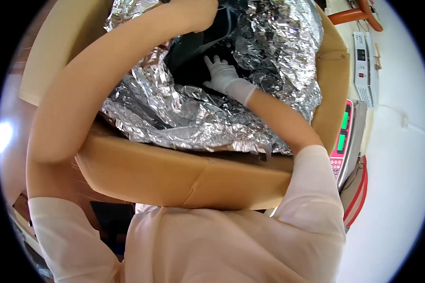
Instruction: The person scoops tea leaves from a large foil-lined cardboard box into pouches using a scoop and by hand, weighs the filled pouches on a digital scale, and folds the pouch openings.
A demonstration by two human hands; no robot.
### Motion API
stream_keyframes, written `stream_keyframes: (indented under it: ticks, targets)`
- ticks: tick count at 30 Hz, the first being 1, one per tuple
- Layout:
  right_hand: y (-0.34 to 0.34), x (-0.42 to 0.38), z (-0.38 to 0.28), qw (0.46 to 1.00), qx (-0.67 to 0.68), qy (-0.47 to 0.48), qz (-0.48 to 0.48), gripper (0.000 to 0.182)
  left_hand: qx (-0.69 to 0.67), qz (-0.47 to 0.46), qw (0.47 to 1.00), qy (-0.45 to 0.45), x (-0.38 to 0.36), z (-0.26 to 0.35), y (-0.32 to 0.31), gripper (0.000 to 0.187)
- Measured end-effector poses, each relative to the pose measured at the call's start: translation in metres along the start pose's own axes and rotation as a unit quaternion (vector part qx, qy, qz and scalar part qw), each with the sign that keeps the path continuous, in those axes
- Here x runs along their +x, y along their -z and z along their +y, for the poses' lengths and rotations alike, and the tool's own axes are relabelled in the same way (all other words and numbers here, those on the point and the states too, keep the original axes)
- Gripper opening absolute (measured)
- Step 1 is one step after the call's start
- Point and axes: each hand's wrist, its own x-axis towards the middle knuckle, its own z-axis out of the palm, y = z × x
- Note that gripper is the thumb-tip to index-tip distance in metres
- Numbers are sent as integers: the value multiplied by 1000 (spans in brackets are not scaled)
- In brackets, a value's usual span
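Note:
A large cardboard box (184, 181) lined with crumpled silver foil (293, 52) stands against my body. Inside the foil lies dark, glossy black plastic (189, 70). My right hand (222, 76), in a white glove, reaches into the dark hollow with its fingers spread and nothing held. At the top edge, my left hand (203, 16) is only partly visible beside the black plastic; its fingers are hidden, so any grip cannot be made out.
To the right are a pink scale (341, 141) with green displays, a white device (363, 68) with a red switch, and an orange-red handle-like object (349, 17). A raised box flap (54, 52) stands at the left, above a brown floor.

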Motion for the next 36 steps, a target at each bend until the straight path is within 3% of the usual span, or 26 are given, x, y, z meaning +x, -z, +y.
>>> stream_keyframes:
  ticks: [2,3,4,7,10,12,14,20,22,26,28,29,30,31,32,34,35,36]
  targets:
    - [-19,22,-9,999,-10,43,25,94,13,50,998,-24,-4,7,10,16]
    - [-28,29,-14,995,-28,80,49,102,32,122,991,-53,-4,3,4,16]
    - [-37,34,-18,995,-20,86,44,102,34,112,992,-50,-3,2,3,16]
    - [-47,35,-30,970,-33,229,72,111,12,106,994,-37,-11,12,28,17]
    - [-49,54,-13,980,-46,182,72,117,37,20,999,19,-11,28,42,16]
    - [-47,68,-4,982,-39,172,70,120,54,22,998,26,-14,23,37,14]
    - [-45,69,4,989,-42,141,32,118,78,56,994,-45,-13,18,34,12]
    - [-49,50,-4,991,63,115,30,96,12,27,1000,-4,-9,19,36,14]
    - [-51,53,-8,992,62,83,-71,87,10,45,998,-34,-7,9,25,14]
    - [-64,50,2,983,147,95,-51,71,8,12,1000,-23,-6,8,26,17]
    - [-71,51,15,926,368,55,-67,57,3,-10,1000,-13,-9,10,30,20]
    - [-65,47,20,929,359,55,-69,57,-3,13,1000,0,-7,9,19,18]
    - [-53,39,23,870,477,26,-120,50,-8,36,999,13,-4,7,8,17]
    - [-39,31,27,794,584,-6,-166,44,13,113,993,-30,-6,0,-3,14]
    - [-28,25,31,801,576,-7,-164,44,8,122,992,-27,-10,2,1,14]
    - [-2,7,39,763,637,23,-110,46,-39,41,997,-59,-15,9,15,12]
    - [19,-8,39,755,648,47,-84,36,-31,-17,999,-41,-12,10,18,13]
    - [40,-24,39,760,643,43,-78,36,-35,-9,998,-45,-11,12,20,13]
